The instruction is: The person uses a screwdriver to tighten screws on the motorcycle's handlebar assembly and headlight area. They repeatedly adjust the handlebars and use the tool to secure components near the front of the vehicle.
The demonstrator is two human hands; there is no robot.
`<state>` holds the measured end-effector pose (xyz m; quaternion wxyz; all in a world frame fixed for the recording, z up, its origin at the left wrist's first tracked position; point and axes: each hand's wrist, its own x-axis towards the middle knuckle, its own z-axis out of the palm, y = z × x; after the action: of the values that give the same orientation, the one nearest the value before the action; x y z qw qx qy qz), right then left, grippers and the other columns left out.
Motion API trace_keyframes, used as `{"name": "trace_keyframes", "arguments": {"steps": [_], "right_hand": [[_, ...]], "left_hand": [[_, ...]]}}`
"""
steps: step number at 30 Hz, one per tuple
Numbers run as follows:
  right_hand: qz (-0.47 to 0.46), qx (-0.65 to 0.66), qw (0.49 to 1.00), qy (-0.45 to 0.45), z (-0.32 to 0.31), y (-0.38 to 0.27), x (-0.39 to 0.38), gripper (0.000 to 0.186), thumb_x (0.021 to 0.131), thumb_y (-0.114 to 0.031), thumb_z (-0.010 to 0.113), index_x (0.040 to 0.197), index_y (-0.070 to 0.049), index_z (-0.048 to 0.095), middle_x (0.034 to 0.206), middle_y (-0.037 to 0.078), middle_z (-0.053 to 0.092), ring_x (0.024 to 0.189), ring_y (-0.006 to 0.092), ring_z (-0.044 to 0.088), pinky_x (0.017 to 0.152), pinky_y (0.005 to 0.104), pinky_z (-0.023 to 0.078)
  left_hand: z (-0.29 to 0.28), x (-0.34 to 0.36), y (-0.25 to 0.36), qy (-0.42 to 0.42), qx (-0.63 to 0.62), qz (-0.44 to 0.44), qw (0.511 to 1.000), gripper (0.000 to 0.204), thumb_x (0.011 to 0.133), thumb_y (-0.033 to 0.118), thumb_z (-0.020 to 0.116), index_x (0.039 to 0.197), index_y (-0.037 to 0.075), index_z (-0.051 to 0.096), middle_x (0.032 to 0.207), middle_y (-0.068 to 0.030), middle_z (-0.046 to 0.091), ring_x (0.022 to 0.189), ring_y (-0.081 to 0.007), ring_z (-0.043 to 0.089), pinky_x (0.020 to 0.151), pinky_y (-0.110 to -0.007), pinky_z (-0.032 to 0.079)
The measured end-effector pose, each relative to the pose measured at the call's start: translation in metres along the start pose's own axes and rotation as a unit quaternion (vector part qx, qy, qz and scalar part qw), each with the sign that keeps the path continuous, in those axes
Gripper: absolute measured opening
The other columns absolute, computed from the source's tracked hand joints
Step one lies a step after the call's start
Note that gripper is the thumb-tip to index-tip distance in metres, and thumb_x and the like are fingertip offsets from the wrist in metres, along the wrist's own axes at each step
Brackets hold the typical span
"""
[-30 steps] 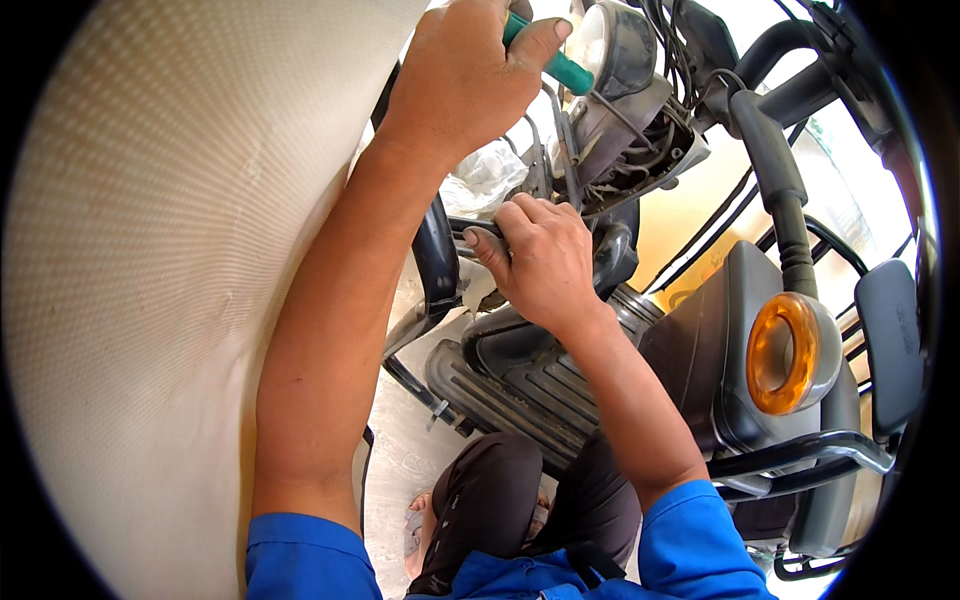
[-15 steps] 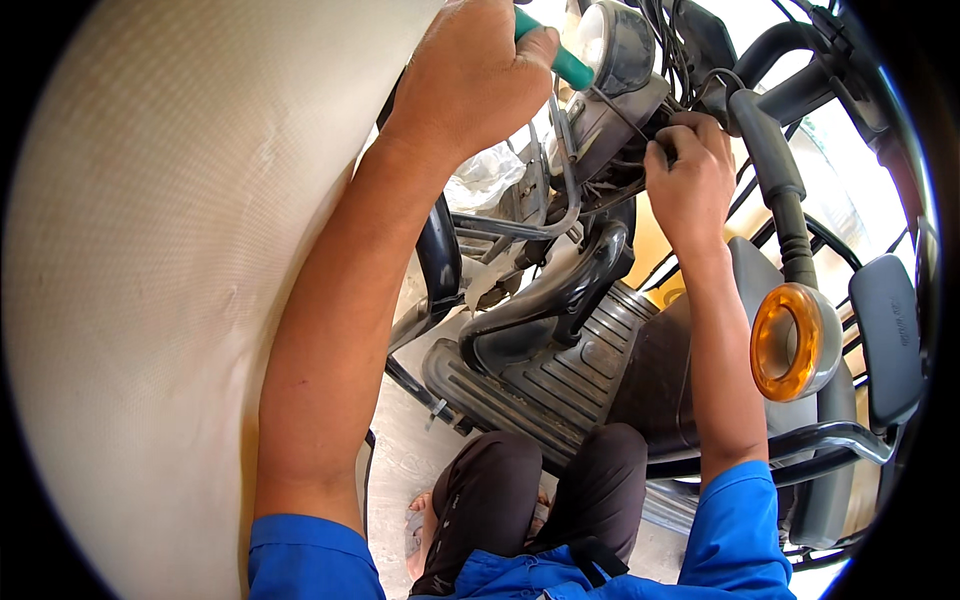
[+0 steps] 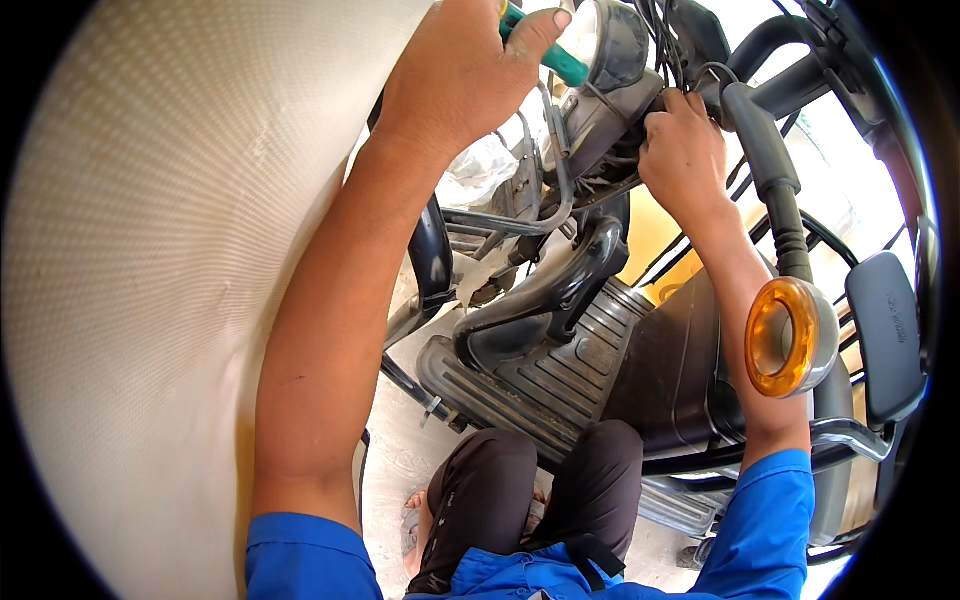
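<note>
My left hand is closed round the green handle of a screwdriver, its thumb lifted along the handle. The thin shaft slants down and right toward the open dark housing under a round headlight of a vehicle's front end. Where the tip rests I cannot make out. At the right side of that housing, my right hand has its fingers curled in among dark wires and parts. What those fingers grip, if anything, is hidden.
An orange-ringed turn signal and a dark mirror flank my right forearm. Below the hands lie a black curved guard and a ribbed footboard. A metal rack holds clear plastic. Pale textured sheeting runs along the left.
My right hand has rolled over with its fingers deeper at the housing, and its forearm has swung outward to the right. My left hand and the screwdriver have shifted slightly left, the thumb rising.
</note>
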<state>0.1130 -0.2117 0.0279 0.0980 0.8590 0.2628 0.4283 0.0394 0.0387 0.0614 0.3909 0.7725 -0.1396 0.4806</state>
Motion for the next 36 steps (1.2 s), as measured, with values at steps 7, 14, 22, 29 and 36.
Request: {"name": "trace_keyframes", "arguments": {"steps": [7, 14, 22, 29, 36], "right_hand": [[0.005, -0.038, 0.999, -0.033, 0.000, -0.003, 0.002, 0.014, 0.076, 0.000, 0.059, 0.080, 0.003, 0.073, 0.103, 0.021, 0.059, 0.110, 0.0369, 0.054, 0.092, 0.0430, 0.052], [-0.008, -0.090, 0.993, -0.079, 0.007, 0.003, 0.012, 0.011, 0.078, -0.011, 0.068, 0.080, -0.001, 0.071, 0.096, 0.016, 0.067, 0.101, 0.0328, 0.063, 0.080, 0.0445, 0.057], [0.011, -0.106, 0.988, -0.111, 0.005, 0.000, 0.016, 0.008, 0.078, -0.010, 0.067, 0.082, -0.003, 0.070, 0.091, 0.015, 0.069, 0.094, 0.0337, 0.067, 0.078, 0.0446, 0.057], [0.014, -0.061, 0.994, -0.085, 0.010, 0.006, 0.013, 0.009, 0.076, -0.010, 0.066, 0.080, -0.003, 0.070, 0.091, 0.015, 0.069, 0.092, 0.0342, 0.068, 0.077, 0.0465, 0.056], [0.002, -0.060, 0.995, -0.082, 0.011, 0.008, 0.012, 0.010, 0.075, -0.010, 0.066, 0.080, -0.003, 0.070, 0.091, 0.015, 0.069, 0.091, 0.0348, 0.068, 0.077, 0.0467, 0.056]], "left_hand": [[0.002, -0.004, -0.003, 0.034, 0.017, 0.073, 0.997, 0.032, 0.091, 0.021, 0.065, 0.105, -0.006, 0.056, 0.091, -0.0274, 0.065, 0.085, -0.0401, 0.066, 0.077, -0.046, 0.050], [0.002, 0.000, -0.004, 0.008, -0.013, 0.025, 1.000, 0.032, 0.090, 0.022, 0.068, 0.101, -0.006, 0.057, 0.082, -0.0242, 0.064, 0.077, -0.0371, 0.066, 0.071, -0.044, 0.049], [-0.001, -0.001, 0.006, 0.013, 0.001, -0.019, 1.000, 0.039, 0.090, 0.030, 0.071, 0.087, -0.006, 0.058, 0.066, -0.0194, 0.062, 0.057, -0.0294, 0.061, 0.056, -0.041, 0.046], [-0.007, -0.004, 0.014, 0.005, -0.022, -0.022, 1.000, 0.042, 0.088, 0.032, 0.074, 0.075, -0.004, 0.057, 0.057, -0.0141, 0.056, 0.051, -0.0194, 0.053, 0.050, -0.038, 0.042], [-0.005, -0.005, 0.008, -0.005, -0.033, -0.011, 0.999, 0.037, 0.087, 0.028, 0.073, 0.077, -0.003, 0.056, 0.055, -0.0107, 0.053, 0.050, -0.0154, 0.049, 0.049, -0.035, 0.039]]}}
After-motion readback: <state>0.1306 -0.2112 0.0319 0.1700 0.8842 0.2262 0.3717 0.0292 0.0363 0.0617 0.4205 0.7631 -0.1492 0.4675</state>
